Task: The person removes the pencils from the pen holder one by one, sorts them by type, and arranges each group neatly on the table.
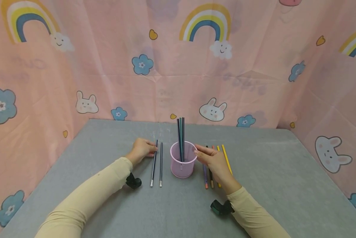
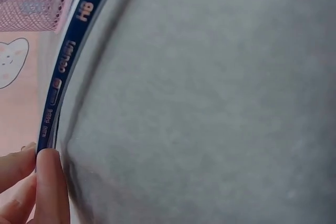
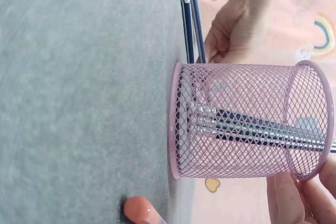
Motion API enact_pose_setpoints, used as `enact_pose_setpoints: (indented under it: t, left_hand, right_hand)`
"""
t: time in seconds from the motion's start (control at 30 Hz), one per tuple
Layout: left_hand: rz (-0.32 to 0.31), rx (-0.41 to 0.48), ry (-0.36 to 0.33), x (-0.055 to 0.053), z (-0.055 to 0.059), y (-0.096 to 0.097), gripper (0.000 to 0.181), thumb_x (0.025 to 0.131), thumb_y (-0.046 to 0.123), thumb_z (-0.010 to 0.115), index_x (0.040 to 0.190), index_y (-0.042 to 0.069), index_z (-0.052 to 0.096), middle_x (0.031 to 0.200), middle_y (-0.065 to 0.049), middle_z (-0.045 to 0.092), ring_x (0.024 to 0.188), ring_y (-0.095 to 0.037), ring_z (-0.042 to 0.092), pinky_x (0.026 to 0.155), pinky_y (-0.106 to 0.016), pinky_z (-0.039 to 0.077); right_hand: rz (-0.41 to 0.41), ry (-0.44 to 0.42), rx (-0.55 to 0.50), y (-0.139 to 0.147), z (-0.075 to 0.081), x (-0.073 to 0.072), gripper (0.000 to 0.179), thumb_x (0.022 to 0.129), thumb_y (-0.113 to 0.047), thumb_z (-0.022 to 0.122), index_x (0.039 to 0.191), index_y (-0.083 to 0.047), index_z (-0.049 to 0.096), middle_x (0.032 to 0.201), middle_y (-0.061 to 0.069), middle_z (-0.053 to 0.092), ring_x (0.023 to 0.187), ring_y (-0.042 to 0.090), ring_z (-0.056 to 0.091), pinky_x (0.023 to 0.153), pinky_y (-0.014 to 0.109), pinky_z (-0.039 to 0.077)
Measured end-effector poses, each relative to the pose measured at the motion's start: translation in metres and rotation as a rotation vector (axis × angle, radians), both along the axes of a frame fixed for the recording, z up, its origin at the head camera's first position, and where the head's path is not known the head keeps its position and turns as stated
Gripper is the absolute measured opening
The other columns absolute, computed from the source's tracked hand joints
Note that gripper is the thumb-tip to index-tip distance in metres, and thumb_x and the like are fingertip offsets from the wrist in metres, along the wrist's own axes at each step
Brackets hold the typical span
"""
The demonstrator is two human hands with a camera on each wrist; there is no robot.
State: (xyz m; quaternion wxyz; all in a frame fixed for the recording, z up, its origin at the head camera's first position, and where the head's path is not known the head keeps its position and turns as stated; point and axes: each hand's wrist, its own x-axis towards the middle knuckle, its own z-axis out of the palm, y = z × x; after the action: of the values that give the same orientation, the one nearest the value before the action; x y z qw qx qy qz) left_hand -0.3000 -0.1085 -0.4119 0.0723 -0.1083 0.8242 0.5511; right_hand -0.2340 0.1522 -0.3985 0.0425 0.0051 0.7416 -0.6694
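Observation:
My left hand (image 1: 142, 149) pinches the far end of a dark blue pencil (image 1: 154, 165) between thumb and fingers, left of the cup. In the left wrist view, "HB" shows along this pencil (image 2: 65, 56). A second dark pencil (image 1: 161, 165) lies just to its right, white eraser end towards me. My right hand (image 1: 216, 165) grips the right side of the rim of a pink mesh pencil cup (image 1: 182, 170), which stands upright on the table. Three pencils (image 1: 180, 135), two dark and one green, lean inside it; the right wrist view shows their eraser ends down (image 3: 202, 119).
Several colored pencils lie right of the cup, partly under my right hand: a purple one (image 1: 205, 177), a black one (image 1: 210, 178) and yellow ones (image 1: 226, 158). The grey table (image 1: 178, 211) ends at a pink patterned curtain (image 1: 166, 92) behind and at both sides.

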Motion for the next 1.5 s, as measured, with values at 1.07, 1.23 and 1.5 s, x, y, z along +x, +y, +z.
enact_pose_setpoints:
  t: [1.07, 1.23, 1.5]
  left_hand:
    - [-0.011, -0.223, 0.052, 0.002, -0.002, 0.002, 0.013, 0.077, 0.007, 0.073, 0.086, -0.002, 0.070, 0.075, -0.010, 0.068, 0.054, -0.009, 0.059, 0.051, -0.021, 0.053]
    - [0.005, -0.205, 0.110, 0.006, 0.005, 0.000, 0.016, 0.080, 0.013, 0.071, 0.090, 0.001, 0.070, 0.085, -0.011, 0.069, 0.067, -0.015, 0.063, 0.058, -0.025, 0.055]
    - [0.009, -0.080, 0.204, 0.015, 0.023, 0.008, 0.022, 0.082, 0.016, 0.069, 0.101, 0.003, 0.070, 0.096, -0.011, 0.069, 0.079, -0.016, 0.066, 0.067, -0.024, 0.054]
  right_hand:
    - [-0.005, -0.014, -0.048, 0.000, -0.001, -0.001, 0.042, 0.084, -0.023, 0.068, 0.123, -0.008, 0.061, 0.126, 0.008, 0.060, 0.103, 0.007, 0.063, 0.087, 0.026, 0.052]
    - [0.000, -0.011, -0.066, 0.000, -0.001, 0.000, 0.044, 0.083, -0.023, 0.070, 0.123, -0.007, 0.060, 0.127, 0.009, 0.059, 0.101, 0.005, 0.063, 0.086, 0.025, 0.052]
    - [0.001, -0.012, -0.028, 0.000, 0.001, 0.000, 0.043, 0.084, -0.026, 0.068, 0.123, -0.009, 0.060, 0.127, 0.009, 0.059, 0.104, 0.009, 0.062, 0.089, 0.027, 0.051]
